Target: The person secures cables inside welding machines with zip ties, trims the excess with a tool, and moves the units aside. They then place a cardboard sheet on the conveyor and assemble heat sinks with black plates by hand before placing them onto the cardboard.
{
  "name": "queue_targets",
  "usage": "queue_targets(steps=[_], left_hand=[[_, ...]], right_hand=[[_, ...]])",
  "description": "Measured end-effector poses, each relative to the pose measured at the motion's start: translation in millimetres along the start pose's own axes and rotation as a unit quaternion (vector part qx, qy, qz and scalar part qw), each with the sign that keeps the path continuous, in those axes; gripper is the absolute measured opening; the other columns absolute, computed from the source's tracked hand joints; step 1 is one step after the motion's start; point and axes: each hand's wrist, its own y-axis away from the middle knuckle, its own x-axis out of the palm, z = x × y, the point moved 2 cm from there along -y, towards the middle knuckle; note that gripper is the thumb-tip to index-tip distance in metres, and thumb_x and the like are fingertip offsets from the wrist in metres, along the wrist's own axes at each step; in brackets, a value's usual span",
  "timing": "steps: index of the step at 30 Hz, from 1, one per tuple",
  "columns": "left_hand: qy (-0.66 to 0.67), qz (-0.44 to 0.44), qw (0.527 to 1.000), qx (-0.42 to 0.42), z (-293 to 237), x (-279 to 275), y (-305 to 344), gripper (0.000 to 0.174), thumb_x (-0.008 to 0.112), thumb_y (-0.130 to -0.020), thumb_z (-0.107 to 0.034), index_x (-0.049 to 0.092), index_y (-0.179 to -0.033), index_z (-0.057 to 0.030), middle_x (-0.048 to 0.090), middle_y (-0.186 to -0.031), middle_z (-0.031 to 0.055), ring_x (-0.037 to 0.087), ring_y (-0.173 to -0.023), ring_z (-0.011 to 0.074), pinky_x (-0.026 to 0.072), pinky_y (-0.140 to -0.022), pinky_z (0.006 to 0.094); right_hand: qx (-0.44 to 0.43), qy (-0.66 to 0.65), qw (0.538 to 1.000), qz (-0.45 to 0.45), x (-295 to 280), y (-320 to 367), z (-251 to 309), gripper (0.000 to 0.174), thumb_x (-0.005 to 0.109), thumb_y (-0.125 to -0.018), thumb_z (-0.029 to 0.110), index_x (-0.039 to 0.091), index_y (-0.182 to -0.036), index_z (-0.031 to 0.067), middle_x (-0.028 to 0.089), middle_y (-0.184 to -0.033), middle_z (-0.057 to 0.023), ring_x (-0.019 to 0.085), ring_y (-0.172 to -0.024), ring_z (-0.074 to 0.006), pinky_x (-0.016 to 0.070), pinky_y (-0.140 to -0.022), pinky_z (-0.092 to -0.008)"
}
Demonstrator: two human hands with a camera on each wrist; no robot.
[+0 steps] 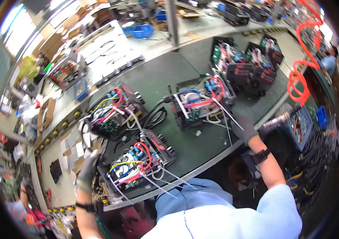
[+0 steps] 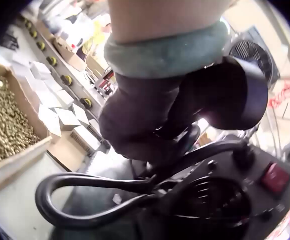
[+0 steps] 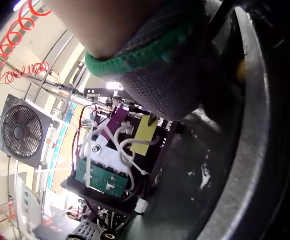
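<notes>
My gloved left hand [image 1: 86, 169] is at the back end of the nearest opened machine [image 1: 137, 165], its wires and white cable ties exposed. In the left wrist view, its fingers curl down onto the black power cord [image 2: 92, 182], which loops out beside the rear panel with a red switch [image 2: 276, 178]. My gloved right hand [image 1: 244, 129] is by the bench's front edge, beside a second opened machine [image 1: 201, 97]. A long white cable tie [image 1: 228, 114] runs from that machine across the hand. In the right wrist view the glove hides its fingers; I cannot tell whether they hold anything.
A third opened machine [image 1: 113, 109] stands at the left, with coiled black cord [image 1: 155, 116] beside it. More machines [image 1: 243, 65] stand at the back right. A red coiled air hose [image 1: 297, 83] hangs at the right. A box of small brass-coloured parts [image 2: 7, 122] and white boxes [image 2: 50, 117] are on the left.
</notes>
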Motion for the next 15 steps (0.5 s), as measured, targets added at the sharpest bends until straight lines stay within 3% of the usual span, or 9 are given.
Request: queue_targets(steps=[2, 3, 4, 5, 7, 9, 11, 13, 15], left_hand=[[-0.147, -0.036, 0.988, -0.032, -11, 10, -21, 0.038, 0.052, -0.097, -0.034, 0.068, -0.096, -0.0009, 0.066, -0.083, 0.0059, 0.057, -0.072, 0.0147, 0.0427, -0.066, 0.0283], [-0.349, 0.009, 0.937, -0.013, -27, 13, -18, 0.036, 0.052, -0.097, -0.035, 0.068, -0.098, -0.0026, 0.065, -0.077, 0.0129, 0.057, -0.07, 0.0202, 0.043, -0.066, 0.0315], [-0.421, 0.0, 0.907, -0.03, -34, 15, -18, 0.033, 0.054, -0.095, -0.034, 0.069, -0.099, -0.0045, 0.063, -0.075, 0.0189, 0.059, -0.07, 0.025, 0.0445, -0.066, 0.0342], [-0.429, 0.009, 0.901, 0.07, -3, -3, -29, 0.039, 0.055, -0.096, -0.039, 0.068, -0.103, -0.0032, 0.067, -0.079, 0.0148, 0.063, -0.074, 0.0213, 0.0464, -0.066, 0.035], [-0.084, -0.01, 0.991, -0.099, 15, -2, -30, 0.047, 0.057, -0.095, -0.046, 0.065, -0.111, -0.0023, 0.07, -0.092, 0.0107, 0.065, -0.081, 0.017, 0.0499, -0.068, 0.0332], [0.132, 0.008, 0.985, -0.115, 35, 6, -25, 0.058, 0.059, -0.091, -0.054, 0.062, -0.117, -0.0014, 0.07, -0.101, 0.0073, 0.065, -0.086, 0.0151, 0.0521, -0.072, 0.0306], [0.161, 0.016, 0.985, -0.064, 36, 14, -18, 0.06, 0.061, -0.087, -0.061, 0.064, -0.113, -0.0073, 0.069, -0.098, 0.0052, 0.064, -0.083, 0.0157, 0.0521, -0.071, 0.0315], [0.157, -0.101, 0.976, -0.111, 55, 10, -15, 0.049, 0.058, -0.091, -0.056, 0.064, -0.106, -0.0099, 0.068, -0.092, 0.0046, 0.062, -0.076, 0.0152, 0.0506, -0.066, 0.0323], [0.069, -0.267, 0.961, 0.031, 108, -27, -37, 0.03, 0.059, -0.094, -0.034, 0.063, -0.104, -0.006, 0.065, -0.085, 0.0073, 0.061, -0.069, 0.016, 0.049, -0.059, 0.0331]], right_hand=[[-0.042, 0.003, 0.998, -0.043, -4, 1, -2, 0.02, 0.056, -0.083, 0.018, 0.061, -0.096, 0.0042, 0.065, -0.088, -0.0257, 0.061, -0.086, -0.047, 0.0484, -0.076, -0.0541], [-0.031, 0.014, 0.997, -0.068, -4, 4, 1, 0.017, 0.054, -0.083, 0.015, 0.061, -0.094, 0.0042, 0.065, -0.086, -0.0244, 0.062, -0.087, -0.046, 0.0485, -0.075, -0.0542], [-0.05, 0.032, 0.993, -0.097, -2, 7, 4, 0.014, 0.052, -0.083, 0.011, 0.061, -0.092, 0.0049, 0.065, -0.083, -0.0218, 0.062, -0.084, -0.0451, 0.0487, -0.073, -0.0538], [-0.056, 0.086, 0.99, -0.099, -11, 13, 18, 0.014, 0.052, -0.082, 0.009, 0.062, -0.092, 0.0053, 0.065, -0.082, -0.0203, 0.062, -0.079, -0.044, 0.049, -0.071, -0.0527], [-0.093, 0.088, 0.981, -0.142, -4, 18, 19, 0.014, 0.052, -0.082, 0.009, 0.062, -0.092, 0.0055, 0.064, -0.083, -0.0199, 0.061, -0.078, -0.0434, 0.0491, -0.071, -0.0514], [-0.045, 0.079, 0.989, -0.119, -6, 17, 21, 0.014, 0.054, -0.082, 0.01, 0.062, -0.092, 0.0049, 0.064, -0.084, -0.02, 0.061, -0.082, -0.0426, 0.0485, -0.073, -0.0513], [-0.039, 0.056, 0.992, -0.11, -1, 6, 7, 0.013, 0.056, -0.081, 0.01, 0.062, -0.092, 0.0044, 0.064, -0.084, -0.0202, 0.061, -0.082, -0.0423, 0.0481, -0.073, -0.0514], [-0.036, 0.038, 0.994, -0.096, -1, 0, 7, 0.014, 0.058, -0.081, 0.011, 0.062, -0.092, 0.0039, 0.063, -0.084, -0.0205, 0.061, -0.083, -0.0421, 0.0477, -0.074, -0.0515], [-0.051, 0.018, 0.994, -0.095, -13, 3, 15, 0.014, 0.06, -0.08, 0.012, 0.062, -0.092, 0.0031, 0.063, -0.086, -0.0211, 0.06, -0.085, -0.0425, 0.0475, -0.075, -0.0513]])
